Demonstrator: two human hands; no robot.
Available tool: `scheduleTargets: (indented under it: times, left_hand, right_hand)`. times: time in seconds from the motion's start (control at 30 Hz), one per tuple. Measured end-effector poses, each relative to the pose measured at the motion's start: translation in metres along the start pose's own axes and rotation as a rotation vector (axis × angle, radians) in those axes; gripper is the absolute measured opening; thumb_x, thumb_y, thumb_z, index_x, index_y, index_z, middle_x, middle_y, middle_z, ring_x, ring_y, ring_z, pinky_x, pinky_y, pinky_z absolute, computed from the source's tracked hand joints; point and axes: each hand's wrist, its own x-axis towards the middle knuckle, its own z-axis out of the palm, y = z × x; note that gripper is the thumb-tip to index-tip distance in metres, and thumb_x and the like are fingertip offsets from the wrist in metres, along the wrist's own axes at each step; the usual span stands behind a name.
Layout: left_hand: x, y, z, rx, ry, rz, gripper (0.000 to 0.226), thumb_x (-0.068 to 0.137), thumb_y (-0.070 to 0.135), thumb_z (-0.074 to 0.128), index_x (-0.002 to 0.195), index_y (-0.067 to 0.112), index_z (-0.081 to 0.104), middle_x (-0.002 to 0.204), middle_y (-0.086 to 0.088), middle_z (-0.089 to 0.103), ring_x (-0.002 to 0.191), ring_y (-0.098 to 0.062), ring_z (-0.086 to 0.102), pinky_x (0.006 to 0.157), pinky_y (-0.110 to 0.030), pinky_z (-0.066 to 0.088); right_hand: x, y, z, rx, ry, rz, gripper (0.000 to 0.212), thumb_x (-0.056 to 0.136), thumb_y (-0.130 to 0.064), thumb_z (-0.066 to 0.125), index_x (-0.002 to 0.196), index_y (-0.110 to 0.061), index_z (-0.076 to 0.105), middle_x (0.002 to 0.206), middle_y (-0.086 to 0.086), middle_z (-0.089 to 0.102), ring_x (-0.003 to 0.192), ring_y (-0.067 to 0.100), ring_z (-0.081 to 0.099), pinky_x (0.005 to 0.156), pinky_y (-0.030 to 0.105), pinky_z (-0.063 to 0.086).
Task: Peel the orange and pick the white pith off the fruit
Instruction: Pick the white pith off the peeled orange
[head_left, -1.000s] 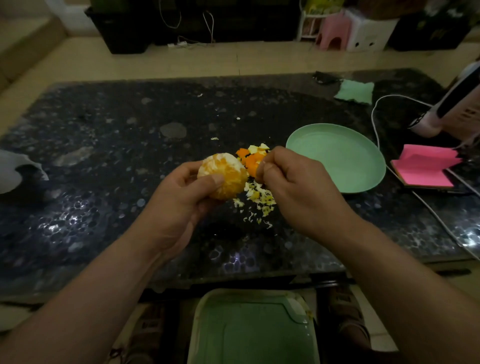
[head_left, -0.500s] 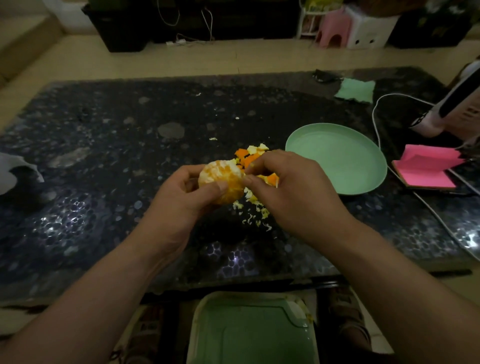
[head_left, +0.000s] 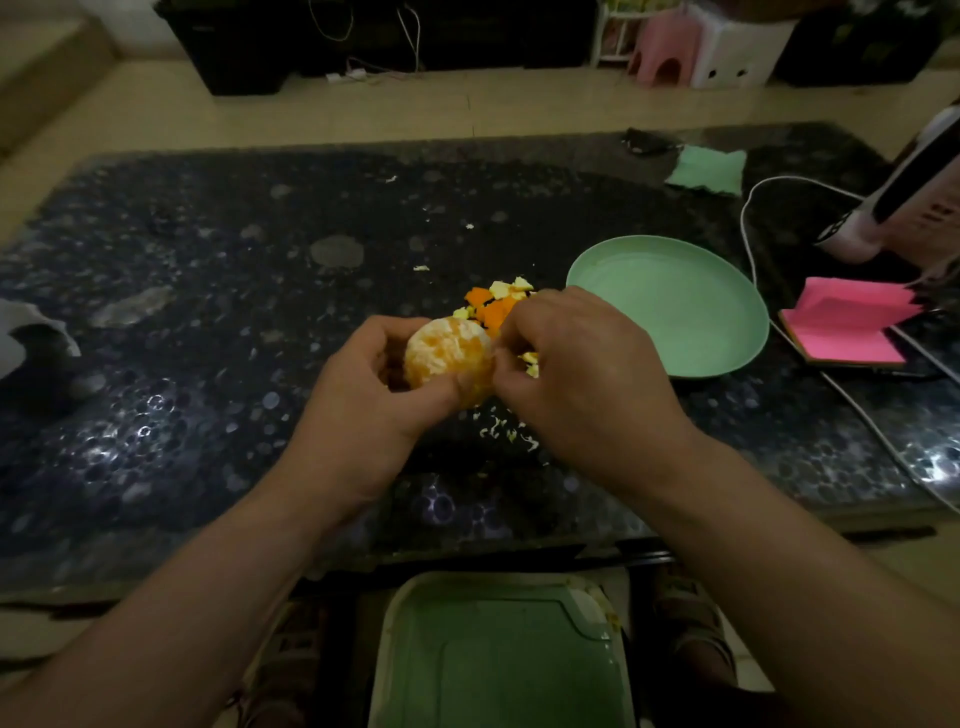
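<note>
My left hand (head_left: 363, 405) grips the peeled orange (head_left: 447, 356) above the dark table, thumb across its near side. Pale pith patches show on the fruit's top. My right hand (head_left: 582, 379) is against the orange's right side, its fingertips curled and pinching at the surface there; what they hold is hidden. Behind the hands lies a heap of orange peel pieces (head_left: 493, 306). Small white pith scraps (head_left: 506, 431) are scattered on the table below the fruit.
A mint green plate (head_left: 675, 306) sits right of the hands. Further right lie a pink notepad (head_left: 847, 327), a white cable (head_left: 753, 218) and a white device (head_left: 914, 187). A green cloth (head_left: 709, 169) lies at the back. A green bin (head_left: 498, 654) stands below the table's front edge.
My right hand came back from the peel heap to the orange's right side. My left hand has turned the fruit slightly and lifted it a little.
</note>
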Motion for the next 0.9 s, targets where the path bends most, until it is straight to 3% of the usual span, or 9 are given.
scheduleTargets:
  times: [0.1, 0.2, 0.33, 0.43, 0.67, 0.9]
  left_hand:
    - [0.001, 0.0, -0.002, -0.066, -0.026, -0.008, 0.047, 0.083, 0.024, 0.088, 0.124, 0.023, 0.068, 0.118, -0.001, 0.077, 0.108, -0.019, 0.074, 0.083, -0.027, 0.06]
    - [0.004, 0.002, -0.001, -0.291, -0.051, -0.072, 0.059, 0.072, 0.032, 0.086, 0.126, 0.016, 0.068, 0.119, -0.008, 0.078, 0.109, -0.023, 0.075, 0.085, -0.031, 0.06]
    - [0.006, 0.004, 0.0, -0.462, -0.114, -0.1, 0.05, 0.083, 0.019, 0.073, 0.131, 0.007, 0.065, 0.121, -0.012, 0.077, 0.107, -0.024, 0.075, 0.086, -0.032, 0.061]
    - [0.006, 0.004, -0.004, -0.47, -0.133, -0.1, 0.05, 0.084, 0.018, 0.071, 0.132, 0.006, 0.065, 0.122, -0.013, 0.076, 0.108, -0.025, 0.075, 0.087, -0.031, 0.061]
    - [0.006, 0.004, -0.006, -0.414, -0.118, -0.097, 0.048, 0.083, 0.021, 0.074, 0.13, 0.009, 0.067, 0.122, -0.013, 0.077, 0.108, -0.026, 0.075, 0.086, -0.031, 0.061]
    - [0.005, 0.001, -0.007, -0.243, -0.082, -0.06, 0.049, 0.078, 0.029, 0.081, 0.124, 0.016, 0.069, 0.119, -0.009, 0.078, 0.111, -0.027, 0.075, 0.087, -0.032, 0.061]
  right_hand:
    - [0.001, 0.005, -0.004, 0.097, -0.026, 0.055, 0.011, 0.092, -0.023, 0.07, 0.082, -0.02, 0.067, 0.08, -0.007, 0.064, 0.076, 0.015, 0.057, 0.066, 0.038, 0.049]
    - [0.002, 0.01, -0.009, 0.282, -0.071, 0.17, 0.006, 0.094, -0.024, 0.068, 0.09, -0.025, 0.071, 0.086, -0.011, 0.068, 0.082, 0.01, 0.062, 0.072, 0.039, 0.054]
    - [0.003, 0.011, -0.014, 0.382, -0.089, 0.227, 0.011, 0.097, -0.024, 0.068, 0.099, -0.031, 0.075, 0.097, -0.015, 0.072, 0.09, 0.003, 0.065, 0.074, 0.021, 0.051]
    - [0.002, 0.009, -0.018, 0.384, -0.087, 0.192, 0.007, 0.097, -0.029, 0.071, 0.102, -0.031, 0.076, 0.096, -0.016, 0.071, 0.093, 0.003, 0.065, 0.078, 0.019, 0.05]
    - [-0.001, 0.009, -0.018, 0.285, -0.055, 0.066, 0.013, 0.097, -0.034, 0.072, 0.103, -0.025, 0.078, 0.095, -0.011, 0.072, 0.091, 0.013, 0.065, 0.078, 0.042, 0.055]
    - [-0.001, 0.005, -0.016, 0.072, -0.035, -0.041, 0.015, 0.096, -0.031, 0.066, 0.087, -0.02, 0.07, 0.084, -0.005, 0.066, 0.079, 0.017, 0.056, 0.065, 0.036, 0.045]
